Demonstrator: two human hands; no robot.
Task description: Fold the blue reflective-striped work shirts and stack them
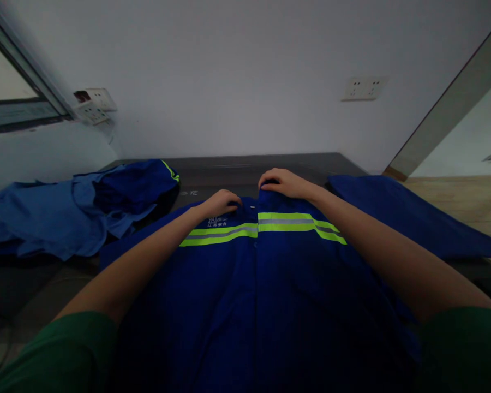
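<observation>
A dark blue work jacket (225,284) with yellow-green and silver reflective bands across the chest lies spread front side up on a dark table. White lettering shows on its chest, on the left side of the view. My left hand (220,203) grips the jacket near the collar, its fingers curled into the cloth. Slightly higher, my right hand (281,183) pinches the collar on the other side of the front opening. Both sets of fingertips are partly hidden by the cloth. One sleeve of the jacket stretches out to the right.
Crumpled blue garments (65,210) lie at the left on the table (237,164). A pale wall stands right behind it, with sockets (364,88) at right and more sockets (94,103) at left near a window frame. Wooden floor (466,202) shows at far right.
</observation>
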